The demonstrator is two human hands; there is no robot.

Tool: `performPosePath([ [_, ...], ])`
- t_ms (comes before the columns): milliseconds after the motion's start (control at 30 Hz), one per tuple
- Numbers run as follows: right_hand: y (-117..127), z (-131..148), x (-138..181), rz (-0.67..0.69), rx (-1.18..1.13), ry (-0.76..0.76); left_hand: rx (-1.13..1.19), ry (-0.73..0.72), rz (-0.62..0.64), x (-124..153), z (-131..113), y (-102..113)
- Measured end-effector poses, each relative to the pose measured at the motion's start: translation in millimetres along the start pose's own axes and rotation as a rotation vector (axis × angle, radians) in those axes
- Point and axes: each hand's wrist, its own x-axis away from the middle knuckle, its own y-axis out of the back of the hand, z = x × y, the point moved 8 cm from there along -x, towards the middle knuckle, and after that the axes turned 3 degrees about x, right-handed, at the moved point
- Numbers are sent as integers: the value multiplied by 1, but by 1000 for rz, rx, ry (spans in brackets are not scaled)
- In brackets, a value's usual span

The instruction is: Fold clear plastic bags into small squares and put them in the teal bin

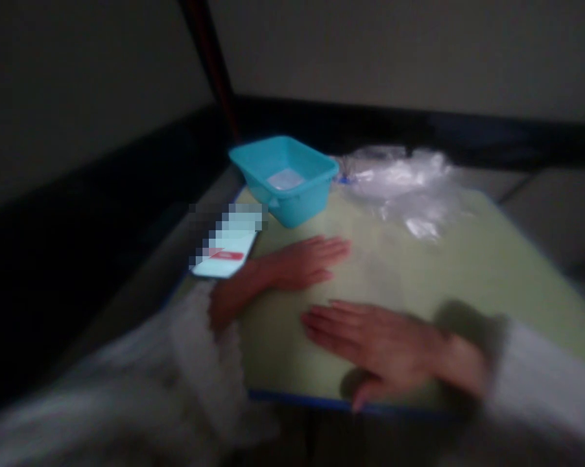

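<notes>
My left hand [312, 261] is laid palm down on the pale green tabletop [467, 272], its fingers stretched out to the right. Closer to the front edge, my right hand [377, 344] is flat too, with fingers pointing left and the thumb spread toward me. Neither hand holds anything. Beside my left wrist lies a phone [229, 250] with a lit screen, partly blurred out, showing a red bar. Beyond my left hand stands a turquoise plastic basin [299, 204] with something whitish at its bottom. The picture is dim and smeared.
Crumpled clear plastic bags [409, 185] lie at the table's far right, with a small blue item [344, 178] between them and the basin. Blue trim [297, 397] runs along the table's edge. Pale walls with a dark lower band [384, 123] rise behind.
</notes>
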Motion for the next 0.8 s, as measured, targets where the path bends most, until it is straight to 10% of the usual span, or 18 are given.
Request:
performPosePath([
  [367, 13, 12, 4, 0, -22, 24, 55, 58, -42, 10, -8, 11],
  [600, 39, -76, 72, -211, 237, -447, -43, 137, -26, 13, 4, 9],
  [800, 26, -110, 92, -170, 274, -547, -77, 177, 26, 16, 2, 12],
])
